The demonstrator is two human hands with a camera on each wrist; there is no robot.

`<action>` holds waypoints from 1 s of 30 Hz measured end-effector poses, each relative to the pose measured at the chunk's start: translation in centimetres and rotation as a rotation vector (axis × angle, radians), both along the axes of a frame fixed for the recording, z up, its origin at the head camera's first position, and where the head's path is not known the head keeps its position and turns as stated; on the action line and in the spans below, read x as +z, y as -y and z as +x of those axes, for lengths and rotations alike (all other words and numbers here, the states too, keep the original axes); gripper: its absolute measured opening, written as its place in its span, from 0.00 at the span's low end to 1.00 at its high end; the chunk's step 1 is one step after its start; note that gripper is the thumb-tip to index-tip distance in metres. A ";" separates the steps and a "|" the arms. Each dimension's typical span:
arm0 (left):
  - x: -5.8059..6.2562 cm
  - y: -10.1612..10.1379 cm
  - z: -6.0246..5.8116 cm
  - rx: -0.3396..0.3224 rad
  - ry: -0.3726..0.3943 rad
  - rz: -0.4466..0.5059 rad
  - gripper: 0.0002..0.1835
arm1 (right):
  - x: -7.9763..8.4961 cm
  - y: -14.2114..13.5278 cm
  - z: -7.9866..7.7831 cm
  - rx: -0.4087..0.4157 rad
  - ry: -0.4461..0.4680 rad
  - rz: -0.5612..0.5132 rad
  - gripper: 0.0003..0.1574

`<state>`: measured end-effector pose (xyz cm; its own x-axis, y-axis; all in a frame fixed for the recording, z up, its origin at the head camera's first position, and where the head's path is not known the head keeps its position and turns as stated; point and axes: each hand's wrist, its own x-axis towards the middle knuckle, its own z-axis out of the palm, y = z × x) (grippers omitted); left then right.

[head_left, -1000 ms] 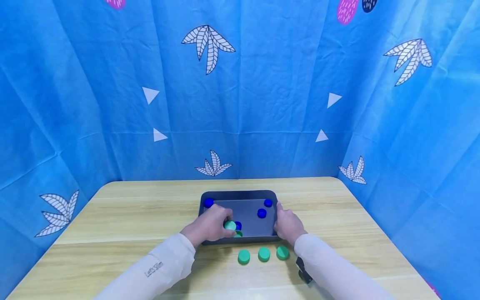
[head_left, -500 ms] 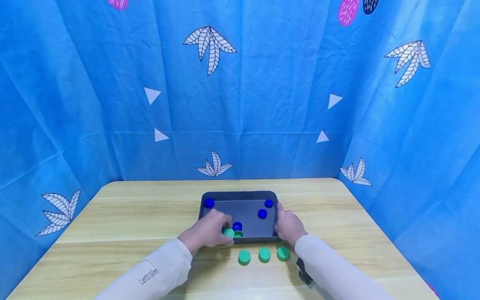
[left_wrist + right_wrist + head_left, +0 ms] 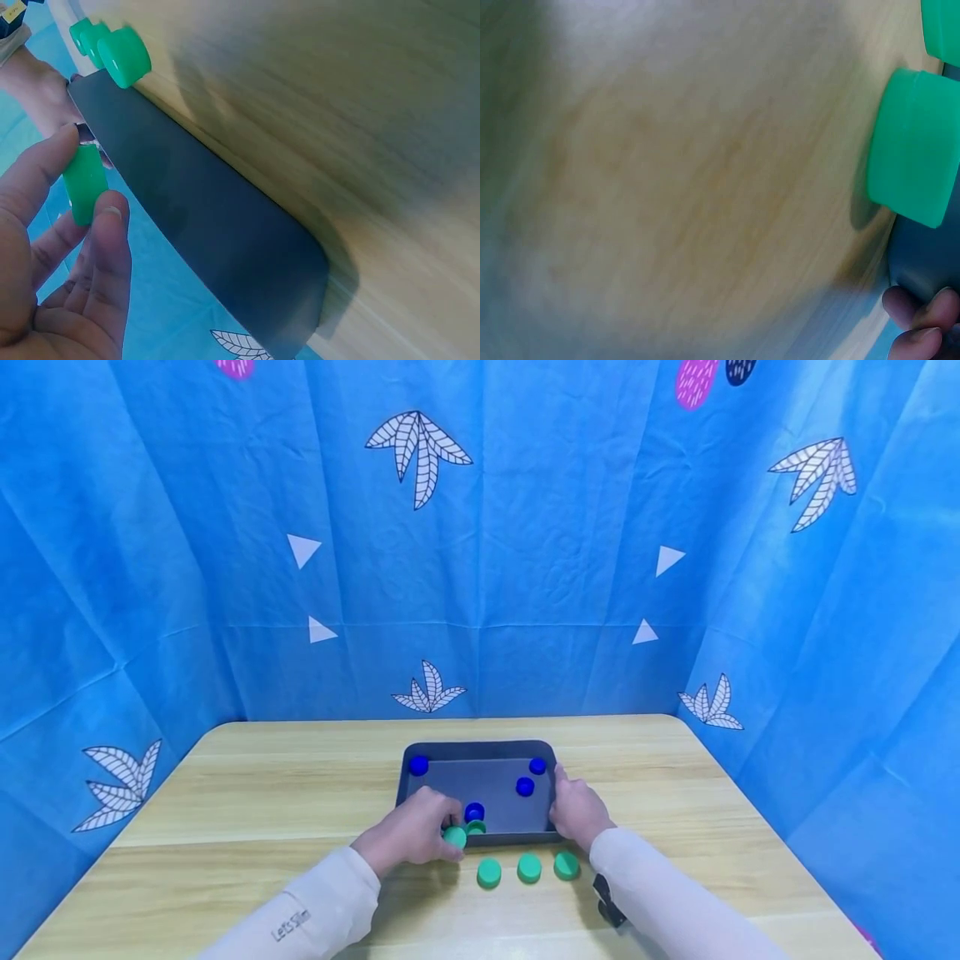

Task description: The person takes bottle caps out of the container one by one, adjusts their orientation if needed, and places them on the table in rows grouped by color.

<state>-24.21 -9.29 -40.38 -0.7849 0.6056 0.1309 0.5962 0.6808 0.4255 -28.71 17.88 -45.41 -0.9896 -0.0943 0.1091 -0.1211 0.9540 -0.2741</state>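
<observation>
My left hand [image 3: 416, 828] pinches a green bottle cap [image 3: 454, 837] between thumb and fingertips, over the near left wall of a dark grey tray [image 3: 480, 750]. In the left wrist view this cap [image 3: 86, 185] stands on edge between the fingers, apart from the tray's outer wall [image 3: 202, 217]. My right hand [image 3: 579, 812] holds the tray's right wall, index finger stretched along the rim. In the right wrist view its curled fingertips [image 3: 922, 330] show at the wall. Inside the tray lie another green cap [image 3: 476, 828] and several blue caps, one [image 3: 474, 812] right beside it.
Three green caps stand in a row on the wooden table [image 3: 300, 777] before the tray: a left one [image 3: 489, 873], a middle one [image 3: 528, 868] and a right one [image 3: 566, 865]. A black object [image 3: 609, 902] shows by the right sleeve. Blue cloth [image 3: 525, 568] hangs behind.
My left hand has drawn the pinched green cap from above the tray's inside toward me and slightly left, over the near wall. The right hand and the tray have stayed in place.
</observation>
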 end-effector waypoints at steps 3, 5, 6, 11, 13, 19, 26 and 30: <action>0.0 0.0 0.2 -0.003 0.012 0.001 0.13 | 0.2 0.0 0.0 -0.001 0.004 0.003 0.48; 0.0 0.0 0.3 -0.011 0.009 -0.005 0.13 | 0.3 0.0 0.1 -0.004 0.009 0.000 0.48; 0.0 0.0 0.3 -0.014 0.006 -0.011 0.13 | 0.3 0.0 0.1 -0.005 0.012 -0.002 0.48; -0.1 0.1 0.6 -0.014 0.004 -0.042 0.14 | 0.2 -0.1 0.0 -0.006 0.018 -0.006 0.48; -0.2 0.1 0.7 -0.008 0.008 -0.051 0.14 | 0.2 -0.1 0.0 -0.004 0.023 -0.007 0.48; -0.3 0.1 0.9 0.001 0.008 -0.066 0.13 | 0.2 -0.1 0.0 -0.010 0.033 -0.005 0.48; -0.3 0.1 0.9 -0.017 -0.020 -0.087 0.13 | 0.2 -0.1 0.0 -0.007 0.021 0.001 0.47; -0.6 0.0 1.1 -0.030 -0.026 -0.097 0.14 | 0.2 -0.1 0.0 -0.006 0.024 -0.003 0.48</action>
<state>-23.10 -9.27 -40.95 -0.7633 0.6396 0.0907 0.6271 0.6999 0.3420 -28.72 17.96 -45.17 -0.9925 -0.0876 0.0854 -0.1082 0.9539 -0.2798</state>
